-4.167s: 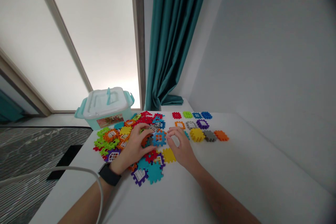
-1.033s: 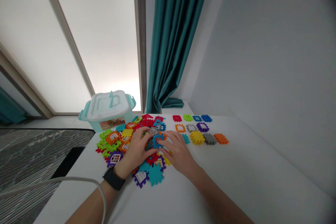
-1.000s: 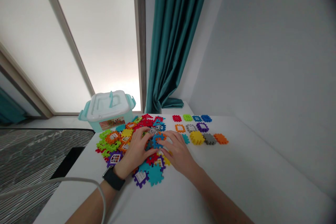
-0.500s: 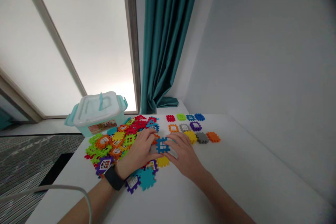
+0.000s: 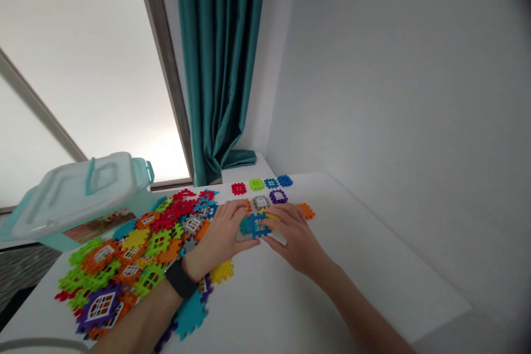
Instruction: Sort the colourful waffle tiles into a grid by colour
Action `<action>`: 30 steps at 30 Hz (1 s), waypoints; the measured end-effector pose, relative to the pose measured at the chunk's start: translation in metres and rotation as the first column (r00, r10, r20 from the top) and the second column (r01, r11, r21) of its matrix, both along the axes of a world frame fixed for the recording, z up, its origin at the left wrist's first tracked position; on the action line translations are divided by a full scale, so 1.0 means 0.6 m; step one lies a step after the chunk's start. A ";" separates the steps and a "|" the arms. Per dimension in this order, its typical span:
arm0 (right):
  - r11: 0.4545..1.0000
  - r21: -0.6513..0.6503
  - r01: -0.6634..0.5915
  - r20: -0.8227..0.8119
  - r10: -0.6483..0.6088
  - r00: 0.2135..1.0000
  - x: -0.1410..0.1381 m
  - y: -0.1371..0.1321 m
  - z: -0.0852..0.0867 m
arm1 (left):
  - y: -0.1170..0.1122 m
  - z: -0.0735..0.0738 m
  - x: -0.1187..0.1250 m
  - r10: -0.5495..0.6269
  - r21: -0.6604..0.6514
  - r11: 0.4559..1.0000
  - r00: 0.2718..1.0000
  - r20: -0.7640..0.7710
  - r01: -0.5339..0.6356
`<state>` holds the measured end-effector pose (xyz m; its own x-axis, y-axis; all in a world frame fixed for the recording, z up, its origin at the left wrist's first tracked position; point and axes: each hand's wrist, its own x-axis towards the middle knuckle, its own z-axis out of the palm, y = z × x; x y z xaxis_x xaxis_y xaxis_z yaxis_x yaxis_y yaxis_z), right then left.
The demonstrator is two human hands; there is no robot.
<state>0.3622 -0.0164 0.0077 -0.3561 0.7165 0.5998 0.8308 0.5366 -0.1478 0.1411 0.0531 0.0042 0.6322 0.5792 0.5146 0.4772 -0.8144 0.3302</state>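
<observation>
A blue interlocking tile with a window grid [image 5: 261, 227] is held up between my two hands. My right hand [image 5: 292, 238] pinches its right side between thumb and fingers. My left hand [image 5: 222, 232], with a black watch on the wrist, closes around its left side. A teal patch [image 5: 246, 225] shows beside the blue tile near my left fingers; I cannot tell whether it is a separate piece. Behind the hands lie a grey window tile [image 5: 261, 202] and a purple tile [image 5: 277, 196]. My right hand partly covers a yellow tile.
Left of my hands spreads a pile of colourful interlocking tiles [image 5: 160, 243]. A lidded plastic box [image 5: 120, 193] stands at the far left. A red tile [image 5: 238, 189], a green tile [image 5: 256, 184] and two blue tiles line the back. An orange tile [image 5: 306, 211] lies right.
The view has turned to the right, so the box and pile sit further left. Both hands stay at the blue tile, and the teal patch now shows at its left.
</observation>
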 end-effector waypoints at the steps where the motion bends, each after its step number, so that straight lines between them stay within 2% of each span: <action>1: 1.000 -0.013 0.001 -0.002 -0.001 1.000 0.010 0.005 0.000 | 0.004 0.001 0.005 -0.001 -0.012 1.000 1.000 -0.022 0.001; 6: 0.997 -0.053 0.058 -0.007 -0.058 0.998 0.068 0.045 -0.004 | 0.021 0.008 0.010 -0.006 -0.056 0.998 0.989 -0.146 -0.002; 12: 0.989 -0.103 0.108 0.014 -0.108 0.994 0.135 0.123 -0.017 | 0.031 0.024 0.015 -0.019 -0.077 0.997 0.973 -0.231 0.001; 18: 0.966 -0.194 0.168 0.001 -0.171 0.985 0.182 0.201 -0.029 | 0.047 0.018 0.018 -0.012 -0.066 0.998 0.965 -0.262 -0.006; 24: 0.943 -0.265 0.203 -0.004 -0.212 0.977 0.209 0.264 -0.044 | 0.063 0.000 0.012 -0.007 -0.054 0.998 0.954 -0.300 -0.010; 30: 0.934 -0.312 0.173 0.022 -0.175 0.984 0.206 0.304 -0.057 | 0.068 -0.001 0.010 -0.015 -0.060 0.998 0.952 -0.305 -0.003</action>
<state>0.4857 0.1660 -0.0267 -0.2065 0.9180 0.3387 0.9054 0.3105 -0.2895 0.1468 0.0939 0.0033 0.7572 0.5984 0.2620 0.5578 -0.8010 0.2173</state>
